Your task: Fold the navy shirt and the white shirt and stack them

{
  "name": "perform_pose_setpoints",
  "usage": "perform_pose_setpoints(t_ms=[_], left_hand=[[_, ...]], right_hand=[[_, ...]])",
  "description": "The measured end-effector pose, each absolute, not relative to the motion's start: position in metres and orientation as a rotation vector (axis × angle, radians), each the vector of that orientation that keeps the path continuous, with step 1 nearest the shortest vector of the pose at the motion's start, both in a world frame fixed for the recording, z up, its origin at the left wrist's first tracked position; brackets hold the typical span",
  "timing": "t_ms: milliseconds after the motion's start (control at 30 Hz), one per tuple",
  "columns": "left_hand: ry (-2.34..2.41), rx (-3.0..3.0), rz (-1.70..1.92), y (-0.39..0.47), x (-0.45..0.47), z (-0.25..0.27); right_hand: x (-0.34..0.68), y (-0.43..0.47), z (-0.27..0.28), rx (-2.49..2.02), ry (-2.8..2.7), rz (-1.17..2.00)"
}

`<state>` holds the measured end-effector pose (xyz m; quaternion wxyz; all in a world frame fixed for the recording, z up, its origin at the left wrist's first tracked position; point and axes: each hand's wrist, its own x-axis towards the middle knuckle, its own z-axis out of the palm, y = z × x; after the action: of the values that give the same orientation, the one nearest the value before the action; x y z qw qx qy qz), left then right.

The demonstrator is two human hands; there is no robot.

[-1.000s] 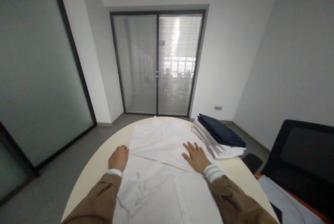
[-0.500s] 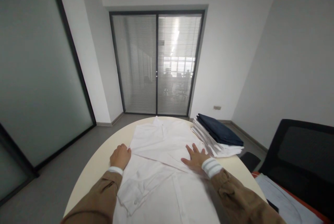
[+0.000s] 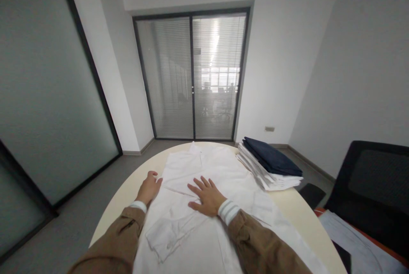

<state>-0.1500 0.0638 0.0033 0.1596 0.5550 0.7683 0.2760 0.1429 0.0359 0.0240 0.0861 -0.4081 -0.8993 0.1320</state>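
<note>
A white button-up shirt lies spread on the round cream table, one sleeve folded across it with its buttoned cuff near the front left. At the shirt's left edge rests my left hand; its fingers are loosely bent, with a gap between thumb and forefinger, and the thumb side touches the fabric. My right hand lies flat on the middle of the shirt, fingers spread and pressing on the cloth. Nothing is held in it.
A stack of folded white garments with a folded navy garment on top stands at the table's right rear edge. A black mesh chair is to the right, with white papers or fabric on its seat.
My right hand has moved left from the shirt's right side to its middle, uncovering fabric at the right. My left hand stays by the left edge, its fingers loosened slightly.
</note>
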Motion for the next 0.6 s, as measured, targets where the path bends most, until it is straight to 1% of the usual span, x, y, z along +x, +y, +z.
perform_pose_setpoints(t_ms=[133, 333, 467, 600], left_hand=[[1.985, 1.536, 0.884, 0.065, -0.144, 0.013], [1.71, 1.707, 0.901, 0.069, -0.126, 0.043], [1.644, 1.857, 0.855, 0.074, -0.102, 0.06], [1.636, 1.962, 0.773, 0.077, -0.075, 0.061]], right_hand=[[0.145, 0.035, 0.012, -1.216, -2.687, 0.42], [0.147, 0.036, 0.009, -1.206, -2.665, 0.403], [0.148, 0.035, 0.008, -1.197, -2.653, 0.399], [0.149, 0.034, 0.01, -1.192, -2.635, 0.391]])
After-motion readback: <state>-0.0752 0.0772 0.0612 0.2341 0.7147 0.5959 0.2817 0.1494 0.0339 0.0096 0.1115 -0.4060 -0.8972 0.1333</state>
